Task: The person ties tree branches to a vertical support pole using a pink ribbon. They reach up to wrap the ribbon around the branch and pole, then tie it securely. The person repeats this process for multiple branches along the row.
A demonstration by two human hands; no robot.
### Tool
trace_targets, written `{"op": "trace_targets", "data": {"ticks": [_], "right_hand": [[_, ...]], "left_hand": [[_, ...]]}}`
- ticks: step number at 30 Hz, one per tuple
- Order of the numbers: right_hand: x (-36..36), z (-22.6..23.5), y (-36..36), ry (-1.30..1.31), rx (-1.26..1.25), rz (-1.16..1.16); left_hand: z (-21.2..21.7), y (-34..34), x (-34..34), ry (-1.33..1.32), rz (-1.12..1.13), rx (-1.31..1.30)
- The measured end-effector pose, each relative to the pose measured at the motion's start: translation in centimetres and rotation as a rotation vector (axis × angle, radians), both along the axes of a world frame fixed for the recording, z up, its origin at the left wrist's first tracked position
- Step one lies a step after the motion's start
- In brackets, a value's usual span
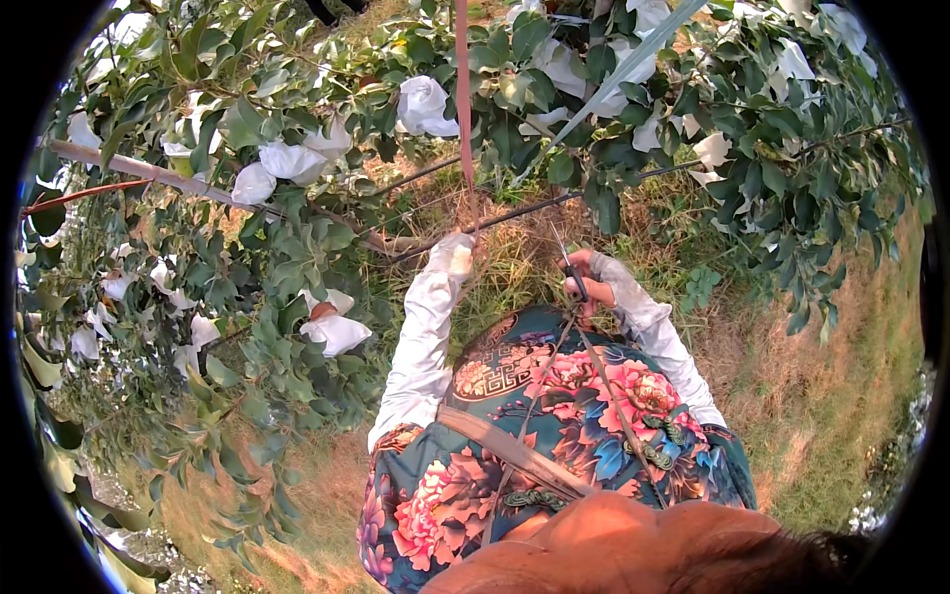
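Note:
My right hand [591, 280], in a pale fingerless covering, grips scissors [574, 275] by their dark handles. Their thin blades point up and slightly left, in the gap below the branches. To the left, my left hand [458, 254] is closed at the lower end of a pink ribbon [463, 99] that hangs from above. Its fingers are partly hidden by its own back and the covering. Just behind that hand runs a thin dark branch [524, 210], which the ribbon crosses. The scissor blades are apart from the ribbon.
Leafy branches with white bags [426, 107] spread across the top and left. A pale pole [148, 171] slants in from the left. Another light ribbon [618, 79] runs down from the top right. Dry grass [792, 426] covers the ground. Thin cords [609, 391] hang before my patterned clothing.

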State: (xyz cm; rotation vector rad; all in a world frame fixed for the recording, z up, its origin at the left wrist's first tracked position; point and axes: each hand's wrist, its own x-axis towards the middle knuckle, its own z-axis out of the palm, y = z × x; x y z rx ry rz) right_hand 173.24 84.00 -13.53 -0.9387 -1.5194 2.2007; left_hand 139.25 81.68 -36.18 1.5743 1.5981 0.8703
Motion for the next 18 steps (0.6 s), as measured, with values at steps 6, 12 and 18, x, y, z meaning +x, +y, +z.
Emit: {"op": "trace_targets", "data": {"ticks": [6,12,18], "right_hand": [[-1.3,-1.5,-0.4,0.045,-0.278,-0.033],[-2.3,-4.7,-1.6,0.090,-0.467,0.020],[-2.6,-6.9,-1.7,0.164,-0.723,0.017]], "left_hand": [[-1.4,-1.5,-1.7,0.219,-0.014,-0.147],[-5.3,-4.4,-1.1,-0.503,0.477,-0.526],[2.4,-2.7,1.6,-0.862,0.298,-0.360]]}}
